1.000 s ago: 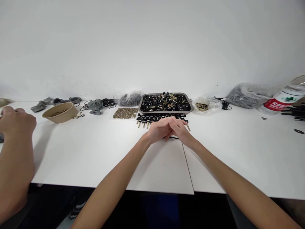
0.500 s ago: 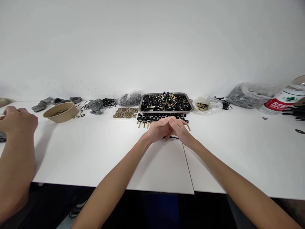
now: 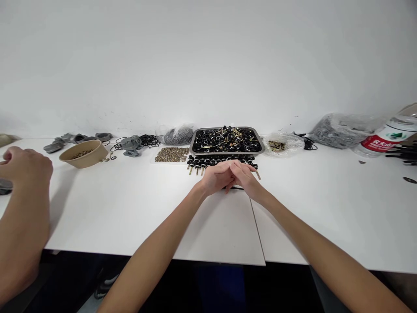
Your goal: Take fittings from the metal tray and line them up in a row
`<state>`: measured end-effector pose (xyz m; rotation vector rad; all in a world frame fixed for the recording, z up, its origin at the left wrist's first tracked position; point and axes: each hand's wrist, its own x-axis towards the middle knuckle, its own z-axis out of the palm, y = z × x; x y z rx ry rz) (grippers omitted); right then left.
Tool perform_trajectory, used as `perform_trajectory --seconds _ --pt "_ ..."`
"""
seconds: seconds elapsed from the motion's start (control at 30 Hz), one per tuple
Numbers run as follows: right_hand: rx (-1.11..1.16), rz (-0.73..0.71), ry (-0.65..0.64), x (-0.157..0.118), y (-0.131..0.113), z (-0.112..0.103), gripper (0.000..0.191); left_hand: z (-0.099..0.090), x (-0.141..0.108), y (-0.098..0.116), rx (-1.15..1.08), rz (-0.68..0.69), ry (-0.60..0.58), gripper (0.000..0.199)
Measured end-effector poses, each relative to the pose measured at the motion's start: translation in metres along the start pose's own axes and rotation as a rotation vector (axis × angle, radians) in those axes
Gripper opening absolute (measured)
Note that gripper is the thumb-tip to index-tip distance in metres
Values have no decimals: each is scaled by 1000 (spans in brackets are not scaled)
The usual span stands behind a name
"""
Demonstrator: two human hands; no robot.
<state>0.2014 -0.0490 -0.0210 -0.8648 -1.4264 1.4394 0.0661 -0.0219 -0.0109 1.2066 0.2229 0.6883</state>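
Observation:
My left hand [image 3: 215, 177] and my right hand [image 3: 248, 177] meet over the white table, thumbs touching at the top and fingers curled inward. Both are closed, and whatever may lie between them is hidden. A thin black piece [image 3: 237, 188] shows just under the palms; I cannot tell whether the fingers hold it. Right behind the hands are rows of black fittings with brass stems [image 3: 196, 165], partly covered by my fingers. Beyond these stands a metal tray [image 3: 227, 153] heaped with loose black and brass parts.
Small brass pieces [image 3: 171, 154] lie left of the tray, a plastic bag of brass parts [image 3: 282, 144] right of it. Farther left are grey castings [image 3: 130, 145], a brown paper bowl [image 3: 86, 161] and another person's hand [image 3: 28, 167]. A labelled bottle [image 3: 386, 139] stands right.
My two hands stay in practically the same place and pose. The other person's hand at the left has shifted very slightly.

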Motion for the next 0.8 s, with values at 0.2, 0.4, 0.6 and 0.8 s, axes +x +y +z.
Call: perform_trajectory --seconds 0.2,0.4,0.6,0.8 --pt "21 -22 -26 0 3 -1 38 1 0 2 17 3 23 36" --pt "5 -21 -21 0 0 0 40 2 1 3 46 -6 28 35" --pt "0 -29 -23 -1 0 -1 39 -3 2 0 15 -12 -5 32" --pt "-2 -25 -23 -1 -1 1 38 1 0 2 4 -12 31 31"
